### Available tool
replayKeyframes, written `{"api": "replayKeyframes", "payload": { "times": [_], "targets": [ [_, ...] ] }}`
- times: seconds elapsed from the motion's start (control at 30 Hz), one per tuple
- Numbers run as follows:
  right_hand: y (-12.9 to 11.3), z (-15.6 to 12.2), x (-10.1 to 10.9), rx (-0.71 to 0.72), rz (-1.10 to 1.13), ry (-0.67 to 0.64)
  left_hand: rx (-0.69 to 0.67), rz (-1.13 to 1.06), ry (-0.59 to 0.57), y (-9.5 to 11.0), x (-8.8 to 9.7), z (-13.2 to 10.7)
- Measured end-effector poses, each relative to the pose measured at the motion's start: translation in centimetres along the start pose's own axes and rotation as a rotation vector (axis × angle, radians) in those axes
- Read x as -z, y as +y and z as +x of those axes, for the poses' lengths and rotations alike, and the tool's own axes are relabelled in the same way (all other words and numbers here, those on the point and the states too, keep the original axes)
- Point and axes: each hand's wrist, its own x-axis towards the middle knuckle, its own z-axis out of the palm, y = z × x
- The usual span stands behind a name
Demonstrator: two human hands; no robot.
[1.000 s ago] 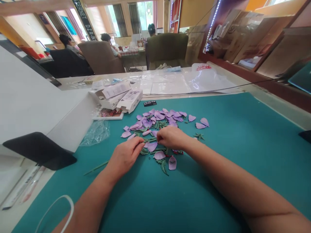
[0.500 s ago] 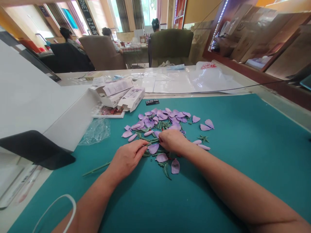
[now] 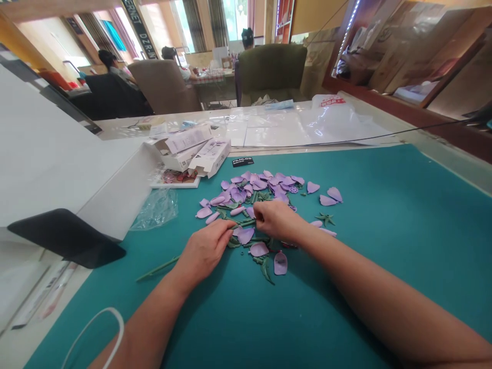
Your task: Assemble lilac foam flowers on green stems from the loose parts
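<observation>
In the head view, the left hand (image 3: 203, 251) lies half-open, its fingers resting on a green foam stem (image 3: 242, 223). The right hand (image 3: 274, 220) curls closed over the stems, though what it pinches cannot be told. Lilac foam petals (image 3: 249, 185) lie scattered about both hands on a teal cutting mat (image 3: 384, 256).

olive armchair (image 3: 271, 69), curtained windows (image 3: 196, 23), wooden shelves (image 3: 403, 66)

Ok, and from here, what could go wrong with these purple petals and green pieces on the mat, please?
The right hand is working right among the loose purple petals and green stems, so it could nudge them out of place. The small round purple piece might get lost in the pile. The long green stem beside the left hand could be knocked aside.
</observation>
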Motion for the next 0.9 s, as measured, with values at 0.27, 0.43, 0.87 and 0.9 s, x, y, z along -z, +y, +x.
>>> {"api": "replayKeyframes", "payload": {
  "times": [0.27, 0.43, 0.87, 0.9],
  "targets": [
    [-1.5, -1.2, 1.7, 0.095, 0.507, 0.008, -0.019, -0.055, 0.031, 0.2, 0.1, -0.1],
    [-1.2, -1.1, 1.3, 0.185, 0.555, 0.092, -0.044, -0.053, 0.046, 0.0, 0.0, -0.2],
    [-1.1, -1.0, 0.7, 0.234, 0.542, 0.195, -0.100, -0.049, 0.073, 0.5, 0.1, -0.3],
    [-1.1, -1.0, 0.8, 0.233, 0.536, 0.191, -0.101, -0.046, 0.074, 0.5, 0.2, -0.3]
  ]
}}
